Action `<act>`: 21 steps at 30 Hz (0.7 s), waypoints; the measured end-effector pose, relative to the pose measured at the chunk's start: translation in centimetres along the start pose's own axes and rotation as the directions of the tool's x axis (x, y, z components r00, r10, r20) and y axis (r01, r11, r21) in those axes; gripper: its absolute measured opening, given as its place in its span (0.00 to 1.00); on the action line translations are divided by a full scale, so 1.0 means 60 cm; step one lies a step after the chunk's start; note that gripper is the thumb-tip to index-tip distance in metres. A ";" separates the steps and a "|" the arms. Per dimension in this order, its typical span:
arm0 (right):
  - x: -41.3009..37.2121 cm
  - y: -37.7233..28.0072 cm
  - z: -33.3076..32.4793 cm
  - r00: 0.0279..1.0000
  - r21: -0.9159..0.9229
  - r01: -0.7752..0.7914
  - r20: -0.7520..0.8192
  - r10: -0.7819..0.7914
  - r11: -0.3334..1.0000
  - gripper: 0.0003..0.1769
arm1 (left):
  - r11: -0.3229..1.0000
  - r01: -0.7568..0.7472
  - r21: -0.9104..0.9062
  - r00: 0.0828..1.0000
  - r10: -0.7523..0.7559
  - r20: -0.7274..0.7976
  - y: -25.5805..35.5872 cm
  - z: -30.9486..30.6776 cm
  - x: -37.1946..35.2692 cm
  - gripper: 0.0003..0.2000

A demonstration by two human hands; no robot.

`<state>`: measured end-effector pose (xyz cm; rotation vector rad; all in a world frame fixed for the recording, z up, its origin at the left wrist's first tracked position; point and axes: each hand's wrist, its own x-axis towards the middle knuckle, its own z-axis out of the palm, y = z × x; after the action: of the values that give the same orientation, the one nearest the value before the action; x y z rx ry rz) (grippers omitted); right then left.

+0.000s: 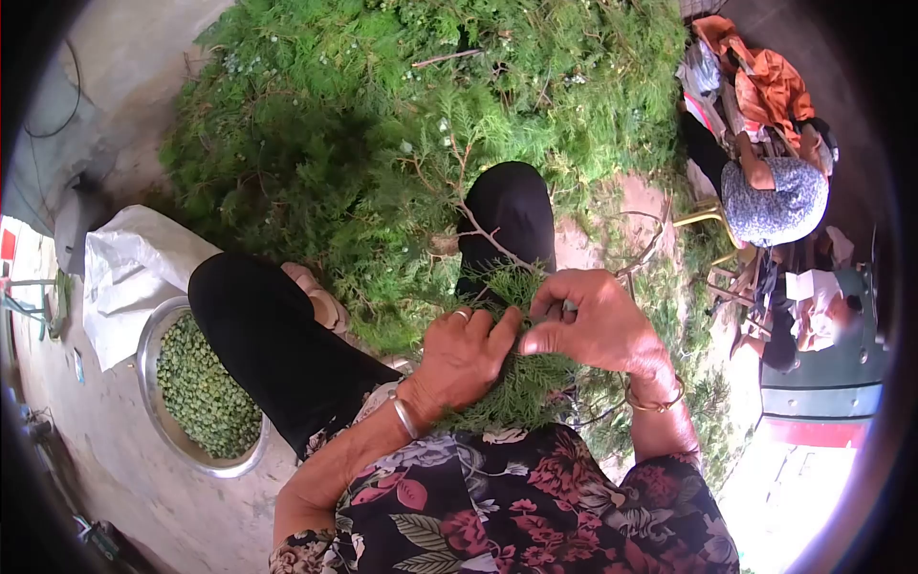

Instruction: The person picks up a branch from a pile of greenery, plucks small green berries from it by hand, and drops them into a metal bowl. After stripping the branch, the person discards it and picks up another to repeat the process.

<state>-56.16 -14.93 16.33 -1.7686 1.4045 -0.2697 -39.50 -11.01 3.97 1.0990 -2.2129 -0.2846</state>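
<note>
My left hand [464,359], with a ring and a silver bracelet, is closed around a leafy conifer branch [535,387] over my lap. Its fingers press the green sprays beside the bare stem. Close by on the right, my right hand [602,320], with a gold bangle, has thumb and fingers curled together. A small grey-green cone [570,312] shows among those fingers, partly hidden. The branch's woody twig [497,239] reaches up past my right knee. To my left stands a metal basin [145,368] holding many small green cones [206,387].
A large heap of cut conifer branches [382,124] covers the floor ahead. A white sack [139,273] lies beyond the basin. At the right, another person [775,196] sits beside an orange cloth [770,86], with more people's things farther down. Loose sprigs lie at my right.
</note>
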 end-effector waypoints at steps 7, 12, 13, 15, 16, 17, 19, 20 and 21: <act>-0.005 0.015 -0.001 0.993 -0.205 0.108 0.068 -0.096 0.973 0.12 | 0.989 0.106 -0.104 0.993 -0.110 -0.035 -0.002 -0.002 0.007 0.22; 0.004 0.034 0.013 0.996 0.181 -0.021 -0.078 0.035 0.983 0.07 | 0.975 0.123 -0.186 0.991 -0.130 -0.023 -0.002 -0.002 0.007 0.22; 0.008 0.038 0.015 0.991 0.303 -0.091 -0.064 0.115 0.949 0.06 | 0.976 0.133 -0.171 0.990 -0.140 -0.031 -0.003 -0.004 0.008 0.22; 0.014 0.041 0.013 0.987 0.435 -0.097 -0.072 0.142 0.895 0.05 | 0.983 0.106 -0.151 0.994 -0.106 0.011 -0.003 -0.006 0.010 0.22; 0.017 0.058 -0.001 0.988 0.647 -0.031 -0.093 0.120 0.762 0.07 | 0.984 0.091 -0.155 0.996 -0.089 0.019 -0.008 0.006 0.003 0.20; 0.018 0.071 -0.015 0.987 0.816 0.033 -0.116 0.107 0.577 0.09 | 0.984 0.098 -0.151 0.995 -0.097 0.012 -0.008 0.017 -0.002 0.20; 0.029 0.066 -0.038 0.958 0.928 0.136 -0.213 0.193 0.347 0.10 | 0.982 0.075 -0.171 0.993 -0.058 0.098 -0.005 0.027 -0.004 0.20; 0.040 0.062 -0.048 0.945 0.940 0.191 -0.254 0.207 0.282 0.10 | 0.982 0.051 -0.181 0.991 -0.028 0.131 -0.002 0.026 0.002 0.17; 0.056 0.055 -0.052 0.936 0.949 0.236 -0.280 0.215 0.207 0.11 | 0.978 0.017 -0.207 0.991 0.011 0.132 0.000 0.030 0.006 0.16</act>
<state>-59.24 -19.44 14.87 -0.5739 0.9643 -1.2749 -40.81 -11.47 2.75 0.9941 -2.2365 -0.5926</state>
